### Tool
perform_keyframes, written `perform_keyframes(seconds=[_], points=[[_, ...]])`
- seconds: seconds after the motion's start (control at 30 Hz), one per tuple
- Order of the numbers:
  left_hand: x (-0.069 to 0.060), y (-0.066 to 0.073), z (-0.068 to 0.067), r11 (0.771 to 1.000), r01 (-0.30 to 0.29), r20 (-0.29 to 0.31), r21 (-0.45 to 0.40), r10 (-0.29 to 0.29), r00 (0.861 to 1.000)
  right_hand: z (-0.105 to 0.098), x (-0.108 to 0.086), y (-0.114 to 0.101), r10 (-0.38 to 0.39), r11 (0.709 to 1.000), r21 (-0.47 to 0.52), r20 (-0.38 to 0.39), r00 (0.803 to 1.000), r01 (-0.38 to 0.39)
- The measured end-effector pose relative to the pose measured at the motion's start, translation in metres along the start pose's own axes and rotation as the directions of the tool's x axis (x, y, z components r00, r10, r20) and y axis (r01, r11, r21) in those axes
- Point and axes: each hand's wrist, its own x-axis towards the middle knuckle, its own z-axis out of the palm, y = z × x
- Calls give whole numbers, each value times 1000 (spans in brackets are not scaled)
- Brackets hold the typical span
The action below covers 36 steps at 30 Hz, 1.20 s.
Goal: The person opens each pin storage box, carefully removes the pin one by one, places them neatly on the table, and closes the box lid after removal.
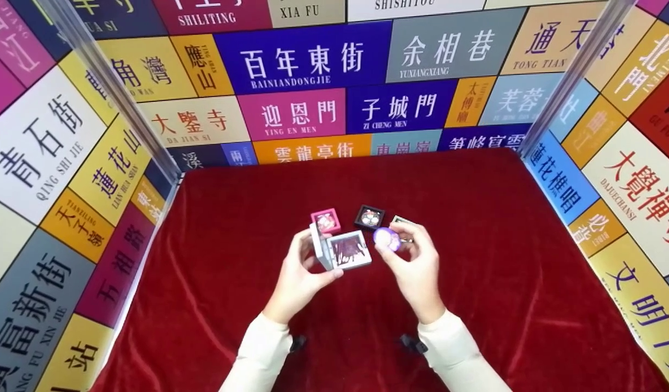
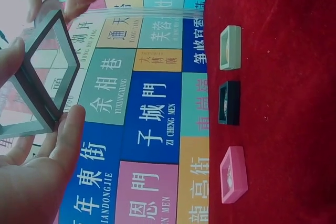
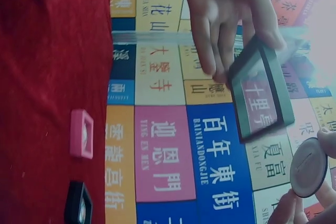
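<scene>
My left hand (image 1: 299, 280) grips a grey hinged display frame (image 1: 352, 250) by its left side, thumb at the front edge. The frame stands open like a book, and its clear window (image 3: 260, 95) shows the wall through it. Beside it, my right hand (image 1: 419, 269) pinches a round purple badge (image 1: 387, 239) between thumb and fingers. The badge's back, with what looks like a pin, faces the right wrist camera (image 3: 308, 167). Both hands are raised above the red cloth, and the badge is held just right of the frame in the head view.
Beyond the hands, a pink frame (image 1: 330, 215), a black frame (image 1: 369, 216) and a pale green frame (image 2: 230, 48) stand in a row on the red velvet cloth (image 1: 231, 218). Panels with printed place names (image 1: 312, 57) surround the table, with clear corner posts (image 1: 577, 76).
</scene>
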Motion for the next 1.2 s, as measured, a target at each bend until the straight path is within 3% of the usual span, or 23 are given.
perform_keyframes(seconds=[0.33, 0.73, 0.8, 0.9, 1.03, 1.2], points=[[-3, -3, -5, 1000, -1, -13, -21, 1, 1000, -23, 3, 15, 70, 992, 96, 62, 996, -76], [-6, -5, -7, 1000, 5, -17, -29, -5, 1000, -35, -1, 31, 215, 977, -30, 105, 971, -213], [-6, -6, -7, 1000, 5, -19, -27, -6, 1000, -38, -2, 32, 234, 971, -70, 114, 966, -227], [-7, -7, -7, 999, 3, -19, -32, -4, 1000, -42, -4, 34, 247, 954, -206, 125, 961, -219], [-8, -8, -8, 999, 2, -21, -42, -2, 1000, -48, -5, 41, 247, 904, -394, 162, 955, -167], [-9, -10, -8, 999, 0, -29, -51, -1, 1000, -54, -7, 52, 228, 860, -504, 231, 946, -84]])
